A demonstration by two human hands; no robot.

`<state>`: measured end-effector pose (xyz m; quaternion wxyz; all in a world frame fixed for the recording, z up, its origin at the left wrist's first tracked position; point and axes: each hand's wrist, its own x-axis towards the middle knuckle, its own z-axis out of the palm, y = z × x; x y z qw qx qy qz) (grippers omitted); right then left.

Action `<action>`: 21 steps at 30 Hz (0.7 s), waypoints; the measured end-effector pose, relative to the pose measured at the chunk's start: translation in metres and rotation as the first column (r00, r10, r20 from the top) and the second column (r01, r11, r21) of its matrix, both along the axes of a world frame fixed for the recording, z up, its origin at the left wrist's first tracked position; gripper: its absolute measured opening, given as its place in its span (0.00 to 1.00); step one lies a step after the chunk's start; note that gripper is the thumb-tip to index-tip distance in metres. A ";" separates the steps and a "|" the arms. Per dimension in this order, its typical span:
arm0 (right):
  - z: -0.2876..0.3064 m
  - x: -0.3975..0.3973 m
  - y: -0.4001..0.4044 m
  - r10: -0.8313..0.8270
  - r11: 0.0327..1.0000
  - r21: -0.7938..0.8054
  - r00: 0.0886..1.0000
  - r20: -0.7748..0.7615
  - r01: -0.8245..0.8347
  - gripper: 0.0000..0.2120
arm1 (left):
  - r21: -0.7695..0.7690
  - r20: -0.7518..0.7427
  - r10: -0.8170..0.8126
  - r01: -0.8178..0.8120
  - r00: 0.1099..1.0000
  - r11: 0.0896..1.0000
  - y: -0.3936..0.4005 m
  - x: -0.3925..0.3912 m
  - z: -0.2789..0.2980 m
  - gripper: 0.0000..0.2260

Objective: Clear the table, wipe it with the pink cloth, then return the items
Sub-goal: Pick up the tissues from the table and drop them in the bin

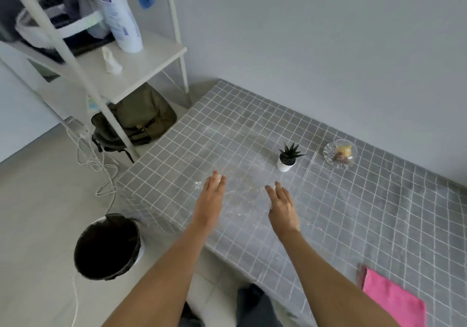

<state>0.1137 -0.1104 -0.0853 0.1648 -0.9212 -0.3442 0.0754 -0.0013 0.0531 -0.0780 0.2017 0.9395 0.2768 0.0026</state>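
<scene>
Both hands hovering over table (379,225) centre, left hand (211,200) and right hand (283,206) empty, fingers spread, probably lining up to clear. Small plant (288,156) and glass dish (340,153) sitting at 1 o'clock. Pink cloth (393,300) parked at 5 o'clock edge, ready for wiping.

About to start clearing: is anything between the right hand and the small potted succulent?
Nothing visible. Only bare, crumb-dusted grey tiled tabletop lies between the right hand and the small succulent in its white pot; the glass dish sits off beside it.
</scene>
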 end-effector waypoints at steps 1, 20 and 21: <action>0.002 -0.012 0.013 0.016 1.000 0.000 1.000 0.003 -0.016 0.31 | -0.006 -0.004 0.023 -0.023 1.000 1.000 0.008 -0.016 0.000 0.34; 0.012 -0.213 0.253 0.527 0.847 0.064 0.850 0.012 -0.527 0.30 | 0.084 0.014 0.460 -0.459 0.888 0.884 0.152 -0.283 0.002 0.26; 0.008 -0.220 0.263 0.557 0.827 0.070 0.830 0.016 -0.557 0.30 | 0.048 0.022 0.513 -0.513 0.858 0.857 0.154 -0.291 0.001 0.26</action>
